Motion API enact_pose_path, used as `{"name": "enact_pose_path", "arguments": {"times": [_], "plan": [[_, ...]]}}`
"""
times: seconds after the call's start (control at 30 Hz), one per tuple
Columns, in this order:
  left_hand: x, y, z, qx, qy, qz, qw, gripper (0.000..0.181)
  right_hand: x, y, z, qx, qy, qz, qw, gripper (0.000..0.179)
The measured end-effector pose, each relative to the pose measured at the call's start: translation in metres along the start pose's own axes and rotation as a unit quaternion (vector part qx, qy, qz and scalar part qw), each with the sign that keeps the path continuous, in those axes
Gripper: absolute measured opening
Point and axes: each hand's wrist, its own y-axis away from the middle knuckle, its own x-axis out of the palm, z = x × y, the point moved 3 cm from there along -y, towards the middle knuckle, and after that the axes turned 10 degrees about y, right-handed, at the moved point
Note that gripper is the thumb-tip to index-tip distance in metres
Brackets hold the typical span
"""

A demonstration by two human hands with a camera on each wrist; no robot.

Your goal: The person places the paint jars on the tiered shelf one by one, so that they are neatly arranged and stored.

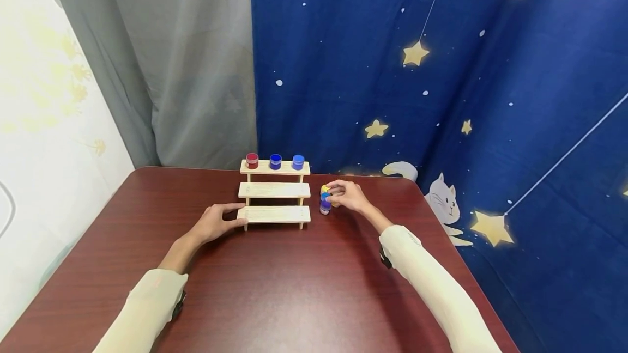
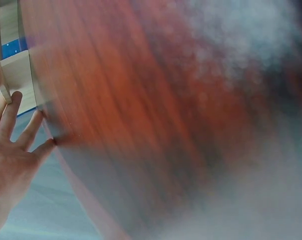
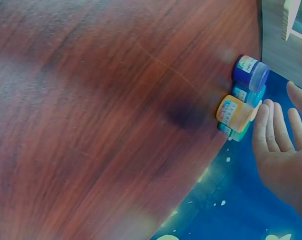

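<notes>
A three-tier wooden stand [image 1: 274,214] stands on the table. My left hand [image 1: 215,224] holds the left end of its lowest tier, thumb in front and forefinger behind; the other fingers spread out in the left wrist view. To the stand's right is a cluster of small paint jars, among them a purple jar [image 1: 325,207], an orange jar [image 3: 229,113], a teal jar [image 3: 241,93] and a green jar [image 3: 224,128]. My right hand [image 1: 350,196] reaches over them with extended fingers, fingertips close to the lids. Its fingers partly hide the jars in the head view.
On the top tier stand a red jar [image 1: 252,160], a dark blue jar [image 1: 275,162] and a lighter blue jar [image 1: 298,162]. The dark red wooden table [image 1: 275,282] reaches back to a grey curtain [image 1: 196,70] and a blue star-patterned curtain [image 1: 333,70].
</notes>
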Motion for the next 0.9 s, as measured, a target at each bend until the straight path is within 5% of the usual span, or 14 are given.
{"name": "enact_pose_path", "arguments": {"times": [0.9], "plan": [[0.001, -0.001, 0.000, -0.004, -0.002, 0.002, 1.0000, 0.057, 0.014, 0.014, -0.019, 0.005, 0.006, -0.005, 1.0000, 0.031]]}}
